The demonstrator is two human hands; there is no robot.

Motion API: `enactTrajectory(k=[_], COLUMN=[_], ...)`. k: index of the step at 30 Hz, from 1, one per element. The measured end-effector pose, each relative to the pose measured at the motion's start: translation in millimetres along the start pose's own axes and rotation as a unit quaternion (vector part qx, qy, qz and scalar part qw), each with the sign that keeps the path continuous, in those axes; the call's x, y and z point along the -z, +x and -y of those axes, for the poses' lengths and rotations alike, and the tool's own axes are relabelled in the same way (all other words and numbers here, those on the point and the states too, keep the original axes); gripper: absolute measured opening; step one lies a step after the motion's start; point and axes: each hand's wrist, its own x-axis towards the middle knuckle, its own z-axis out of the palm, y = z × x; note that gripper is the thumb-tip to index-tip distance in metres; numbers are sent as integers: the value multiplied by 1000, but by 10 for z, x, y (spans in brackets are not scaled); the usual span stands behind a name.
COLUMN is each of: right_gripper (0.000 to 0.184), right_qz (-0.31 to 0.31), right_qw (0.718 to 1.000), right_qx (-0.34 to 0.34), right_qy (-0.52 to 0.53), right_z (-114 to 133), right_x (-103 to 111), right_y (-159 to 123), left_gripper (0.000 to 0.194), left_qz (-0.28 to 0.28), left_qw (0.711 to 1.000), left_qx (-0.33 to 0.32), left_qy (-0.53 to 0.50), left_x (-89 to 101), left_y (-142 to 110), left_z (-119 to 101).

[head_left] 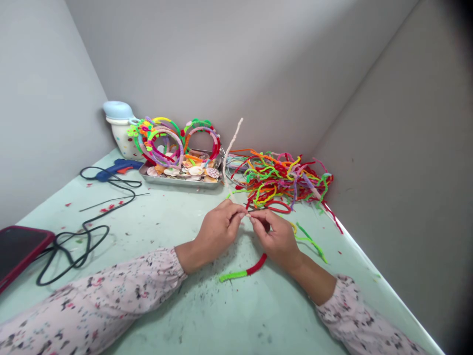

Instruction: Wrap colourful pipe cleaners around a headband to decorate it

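L hand [218,234] and R hand [275,237] both pinching, fingertips meeting on 1 thin strand [248,213] held betw. them; strand mostly hidden by fingers, color hard to make out. Neither hand spread. Strand was held above the table [258,320], in front of and to the right of the metal tray [181,182].

Counts, all placed vs. tray: 1 red-and-green pipe cleaner [244,268] lying in front, under the hands. 1 white twisted pipe cleaner [231,148] just right, upright. 1 tangled heap of pipe cleaners [284,180] further right, strands too many to count. Shells [195,170] on tray, overlapping, no count. Approx. 4 pipe-cleaner hoops [201,140] on top, overlapping, exact no. unclear. 1 white jar [120,133] w/ blue lid behind left end. 1 glue gun [118,168] w/ 1 black cord [107,185] to the left. 1 phone [18,251] in red case far left, cut off by frame edge.
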Motion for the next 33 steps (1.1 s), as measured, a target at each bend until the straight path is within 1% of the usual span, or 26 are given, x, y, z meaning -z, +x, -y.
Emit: enactTrajectory(k=[7,14,19,28,33], right_gripper=[14,13,13,15,19], right_qz=[-13,-27,-30,-33,-29], right_qw=[999,999,999,997,997], right_qx=[30,20,31,61,74], right_qy=[-13,-7,-13,-19,-24], right_z=[-11,-2,14,2,-10], right_x=[-3,-3,5,8,13], right_y=[-4,9,12,4,0], left_gripper=[22,23,23,22,21], left_qz=[8,-11,-14,2,2], left_qw=[1000,1000,1000,1000,1000], left_qx=[5,0,-7,7,8], left_qy=[-4,-14,-6,8,2], left_x=[1,-2,3,16,16], left_y=[5,-12,-17,-23,-18], left_z=[-10,-27,-41,-62,-83])
